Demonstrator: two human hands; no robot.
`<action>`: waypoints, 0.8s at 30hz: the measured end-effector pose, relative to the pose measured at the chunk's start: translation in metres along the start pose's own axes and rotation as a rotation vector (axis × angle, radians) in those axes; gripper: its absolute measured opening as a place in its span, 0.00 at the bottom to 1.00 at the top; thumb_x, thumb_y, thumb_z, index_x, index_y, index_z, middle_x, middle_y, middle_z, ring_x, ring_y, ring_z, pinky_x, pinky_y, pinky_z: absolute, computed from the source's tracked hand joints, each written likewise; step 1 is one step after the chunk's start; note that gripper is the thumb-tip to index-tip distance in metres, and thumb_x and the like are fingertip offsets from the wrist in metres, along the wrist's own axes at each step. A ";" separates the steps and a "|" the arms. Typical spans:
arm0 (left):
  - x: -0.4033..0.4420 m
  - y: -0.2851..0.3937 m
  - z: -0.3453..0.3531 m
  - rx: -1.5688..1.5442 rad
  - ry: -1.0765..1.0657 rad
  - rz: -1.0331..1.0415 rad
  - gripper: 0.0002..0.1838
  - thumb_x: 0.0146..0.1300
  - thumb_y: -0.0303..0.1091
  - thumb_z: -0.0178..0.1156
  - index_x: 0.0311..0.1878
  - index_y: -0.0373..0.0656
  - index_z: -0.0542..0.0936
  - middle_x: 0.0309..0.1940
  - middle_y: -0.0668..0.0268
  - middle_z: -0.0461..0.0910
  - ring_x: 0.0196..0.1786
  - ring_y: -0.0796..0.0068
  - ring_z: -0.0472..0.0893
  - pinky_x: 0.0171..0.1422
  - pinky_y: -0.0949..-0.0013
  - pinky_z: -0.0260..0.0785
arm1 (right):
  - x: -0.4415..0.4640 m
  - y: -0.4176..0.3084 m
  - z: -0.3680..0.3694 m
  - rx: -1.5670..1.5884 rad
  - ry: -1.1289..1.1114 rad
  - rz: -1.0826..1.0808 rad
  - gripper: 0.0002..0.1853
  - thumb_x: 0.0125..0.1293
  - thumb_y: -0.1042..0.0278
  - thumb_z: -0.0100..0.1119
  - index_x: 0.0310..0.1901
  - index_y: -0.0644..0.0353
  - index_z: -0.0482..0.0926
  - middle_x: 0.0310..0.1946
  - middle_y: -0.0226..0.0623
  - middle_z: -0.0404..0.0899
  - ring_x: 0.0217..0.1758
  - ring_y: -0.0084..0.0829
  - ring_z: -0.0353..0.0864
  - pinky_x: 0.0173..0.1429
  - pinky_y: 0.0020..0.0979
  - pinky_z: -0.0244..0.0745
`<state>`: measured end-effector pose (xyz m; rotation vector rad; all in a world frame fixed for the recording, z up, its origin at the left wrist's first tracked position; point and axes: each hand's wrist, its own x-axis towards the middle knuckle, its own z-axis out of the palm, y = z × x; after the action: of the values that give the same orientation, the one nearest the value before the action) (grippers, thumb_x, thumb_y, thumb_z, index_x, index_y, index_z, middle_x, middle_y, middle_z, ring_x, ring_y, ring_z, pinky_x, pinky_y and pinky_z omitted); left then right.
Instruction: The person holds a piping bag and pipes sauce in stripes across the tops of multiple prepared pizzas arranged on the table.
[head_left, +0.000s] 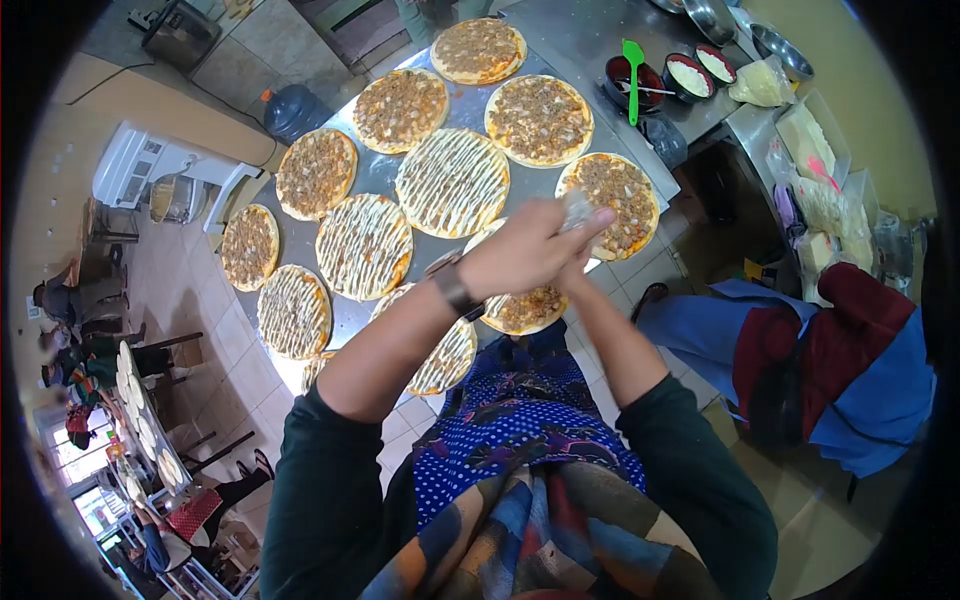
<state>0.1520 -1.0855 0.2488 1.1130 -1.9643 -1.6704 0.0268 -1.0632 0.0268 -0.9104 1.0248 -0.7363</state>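
Bag, blurred in hands (550,247)

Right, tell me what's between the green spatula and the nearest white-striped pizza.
An unstriped pizza with brown topping and some bare metal tabletop, in the head view.

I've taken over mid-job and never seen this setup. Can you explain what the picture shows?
There is no machine: these are a person's bare hands, seen by one camera worn on the head, looking forward and down. The left hand, below a dark wristband, meets the right hand above the table. Together they appear to hold a pale plastic bag; its contents are too blurred to tell.

On the metal table lie round pizzas. Some, the striped pizzas, have white lines; others, the plain pizzas, show just brown topping. On the side counter, a green spatula lies across a dark bowl.
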 end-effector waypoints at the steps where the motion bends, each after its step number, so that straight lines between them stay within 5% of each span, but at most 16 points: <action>1: 0.011 -0.004 0.003 0.079 0.028 0.039 0.26 0.68 0.51 0.45 0.24 0.39 0.76 0.18 0.67 0.73 0.24 0.78 0.72 0.33 0.70 0.65 | -0.005 -0.002 0.005 -0.002 -0.003 0.006 0.25 0.60 0.65 0.54 0.58 0.65 0.63 0.55 0.43 0.68 0.60 0.40 0.66 0.63 0.37 0.57; 7: -0.018 -0.001 0.000 0.057 0.061 0.081 0.25 0.68 0.51 0.46 0.24 0.39 0.75 0.19 0.65 0.74 0.24 0.78 0.73 0.33 0.71 0.65 | -0.051 -0.030 0.074 -0.804 0.254 -0.615 0.22 0.61 0.66 0.53 0.56 0.62 0.65 0.54 0.43 0.69 0.57 0.38 0.69 0.61 0.38 0.60; 8: -0.021 -0.010 0.002 0.018 0.036 0.007 0.25 0.68 0.51 0.46 0.25 0.39 0.75 0.19 0.65 0.74 0.25 0.78 0.73 0.33 0.71 0.65 | -0.053 -0.031 0.081 -0.801 0.255 -0.615 0.22 0.61 0.66 0.53 0.56 0.62 0.65 0.54 0.43 0.69 0.57 0.38 0.69 0.61 0.38 0.60; 10: -0.020 -0.009 0.003 -0.071 0.012 -0.032 0.26 0.68 0.51 0.45 0.24 0.39 0.75 0.19 0.64 0.74 0.25 0.77 0.73 0.33 0.71 0.65 | -0.057 -0.030 0.090 -0.259 0.064 -0.424 0.21 0.62 0.67 0.51 0.57 0.60 0.66 0.55 0.42 0.69 0.58 0.35 0.68 0.60 0.37 0.62; 12: -0.008 0.000 0.004 0.030 0.028 0.011 0.26 0.68 0.52 0.45 0.24 0.39 0.75 0.19 0.63 0.74 0.25 0.76 0.73 0.34 0.71 0.65 | -0.033 -0.007 0.040 -0.813 0.198 -0.325 0.21 0.61 0.69 0.51 0.57 0.59 0.66 0.55 0.42 0.69 0.57 0.32 0.68 0.59 0.35 0.63; 13: 0.000 0.005 0.004 0.130 0.046 0.055 0.27 0.68 0.52 0.45 0.23 0.38 0.76 0.19 0.62 0.74 0.25 0.74 0.74 0.34 0.70 0.65 | -0.029 -0.003 0.035 -0.813 0.197 -0.321 0.21 0.61 0.69 0.51 0.57 0.59 0.66 0.55 0.42 0.69 0.57 0.32 0.68 0.59 0.35 0.63; 19: -0.007 0.002 0.010 0.097 0.061 0.067 0.28 0.68 0.52 0.44 0.21 0.38 0.74 0.18 0.62 0.73 0.24 0.73 0.73 0.33 0.69 0.66 | -0.015 0.000 0.015 -0.093 -0.010 -0.091 0.23 0.60 0.69 0.51 0.58 0.59 0.65 0.56 0.41 0.67 0.61 0.36 0.65 0.63 0.35 0.58; 20: -0.014 0.002 0.011 0.054 0.088 0.091 0.28 0.68 0.52 0.44 0.21 0.38 0.74 0.18 0.63 0.73 0.24 0.73 0.73 0.33 0.69 0.66 | -0.051 -0.017 0.052 -0.780 0.165 -0.433 0.22 0.59 0.70 0.51 0.57 0.62 0.66 0.56 0.43 0.68 0.62 0.38 0.64 0.64 0.36 0.56; 24: -0.012 -0.005 0.014 0.039 0.012 -0.033 0.27 0.68 0.52 0.45 0.21 0.39 0.74 0.18 0.64 0.73 0.24 0.74 0.73 0.33 0.70 0.66 | -0.051 -0.021 0.061 -0.549 0.118 -0.417 0.24 0.59 0.70 0.53 0.58 0.61 0.65 0.55 0.43 0.68 0.60 0.39 0.65 0.63 0.34 0.57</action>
<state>0.1520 -1.0667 0.2429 1.1728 -1.9889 -1.6446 0.0634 -1.0124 0.0799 -1.6030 1.1811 -0.8770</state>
